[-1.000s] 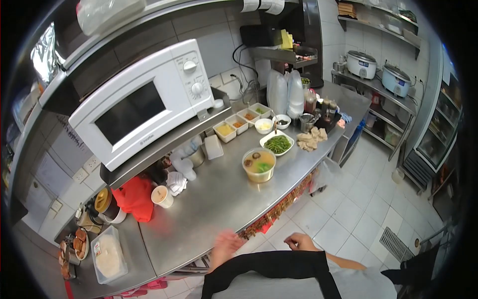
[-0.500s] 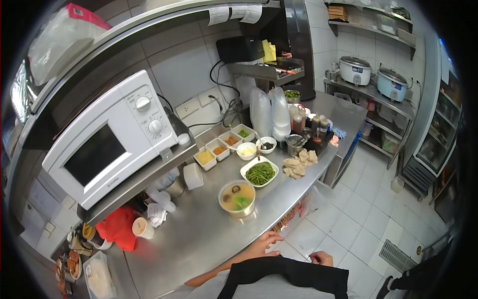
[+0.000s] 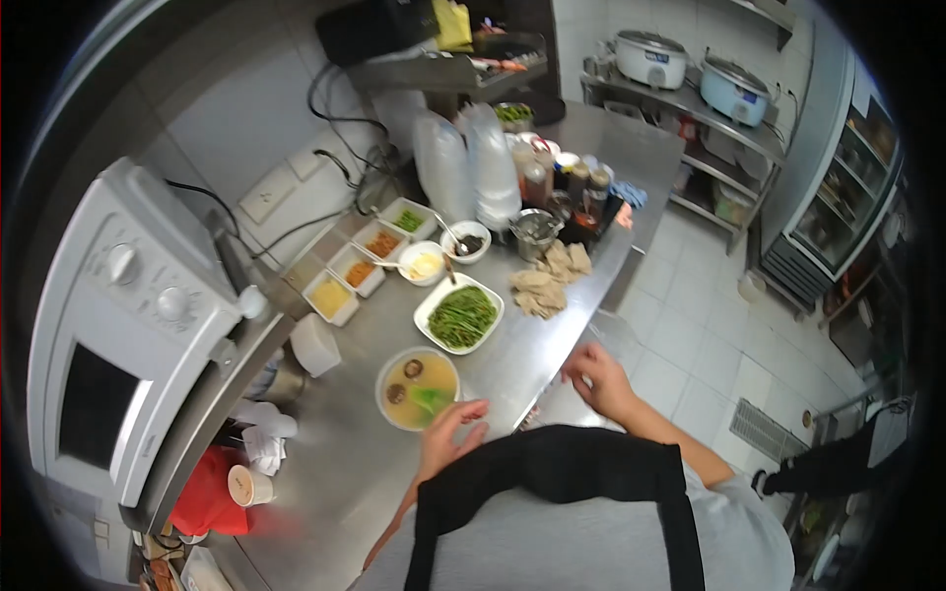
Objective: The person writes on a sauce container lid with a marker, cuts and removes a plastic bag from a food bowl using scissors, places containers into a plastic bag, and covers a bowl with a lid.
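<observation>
My left hand (image 3: 451,438) is at the near rim of a round clear bowl of soup (image 3: 426,371), which has mushroom pieces and a green leaf in yellowish broth. Its fingers are stretched out and hold nothing; whether they touch the rim I cannot tell. Off the counter's front edge, my right hand (image 3: 601,382) hangs in the air, loosely bent, fingers apart and holding nothing. Behind the soup stands a white square dish of green beans (image 3: 461,316). A crumpled beige cloth (image 3: 552,280) lies to the right of that dish.
Small tubs of toppings (image 3: 355,269) line the wall side, with two small white bowls beside them. Stacked plastic containers (image 3: 493,167) and sauce bottles (image 3: 588,187) stand further back. A microwave (image 3: 138,325) sits on a raised shelf at left. Another person's dark-clothed leg (image 3: 823,463) shows at right.
My view has shifted, and both hands have come up. The left has moved to the soup bowl's near side; the right has risen toward the counter's front edge.
</observation>
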Demonstrator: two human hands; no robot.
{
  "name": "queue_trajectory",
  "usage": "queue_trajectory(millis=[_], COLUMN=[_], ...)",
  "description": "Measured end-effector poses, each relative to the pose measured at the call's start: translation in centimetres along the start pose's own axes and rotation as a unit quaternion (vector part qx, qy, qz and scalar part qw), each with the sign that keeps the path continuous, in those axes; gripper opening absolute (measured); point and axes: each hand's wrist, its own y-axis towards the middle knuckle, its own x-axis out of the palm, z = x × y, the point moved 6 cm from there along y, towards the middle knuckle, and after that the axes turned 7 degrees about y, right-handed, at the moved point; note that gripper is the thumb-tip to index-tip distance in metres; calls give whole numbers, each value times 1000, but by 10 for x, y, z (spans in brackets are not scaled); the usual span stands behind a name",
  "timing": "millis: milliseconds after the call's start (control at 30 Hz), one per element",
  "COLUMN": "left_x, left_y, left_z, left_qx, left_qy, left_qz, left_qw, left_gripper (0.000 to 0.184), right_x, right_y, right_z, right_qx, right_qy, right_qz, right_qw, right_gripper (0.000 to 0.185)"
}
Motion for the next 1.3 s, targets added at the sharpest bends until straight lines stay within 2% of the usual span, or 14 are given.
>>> queue_trajectory(millis=[67,200,267,400,533,667,733,833,967,1100,1167,1233,1267,1300], left_x=[-10,-44,-57,-58,-38,-6,16,48,78,106,119,125,123,121], left_y=[2,-8,-10,-19,-16,-6,10,50,77,89,96,102,104,105], left_z=[6,0,2,-7,5,10,22,45,60,71,80,86,90,92], left_qx=[-26,-71,-79,-110,-145,-197,-220,-198,-243,-282,-290,-287,-282,-287], left_qy=[15,90,109,117,151,182,201,244,265,271,289,301,314,332], left_qz=[18,82,152,216,253,304,313,286,305,316,318,310,317,305], left_qw=[999,990,979,963,944,914,902,905,882,864,855,855,850,845], left_gripper=[30,26,25,23,22,21,21,22,23,24,24,24,24,24], right_x=[-19,-72,-99,-133,-153,-163,-167,-172,-172,-162,-158,-170,-178,-191], right_y=[24,86,126,201,264,335,365,402,434,460,465,451,445,437], right_z=[13,42,34,29,52,104,133,177,223,268,260,209,179,139], right_qx=[39,-24,-68,-148,-197,-239,-238,-219,-235,-209,-230,-241,-330,-379], right_qy=[14,-75,-82,-121,-131,-96,-95,-75,-51,-33,-16,60,78,113], right_qz=[25,90,124,147,130,106,96,82,70,61,65,60,91,110], right_qw=[999,993,987,971,963,960,962,969,968,975,971,967,937,912], right_gripper=[25,29,25,21,17,15,15,16,16,14,12,10,9,19])
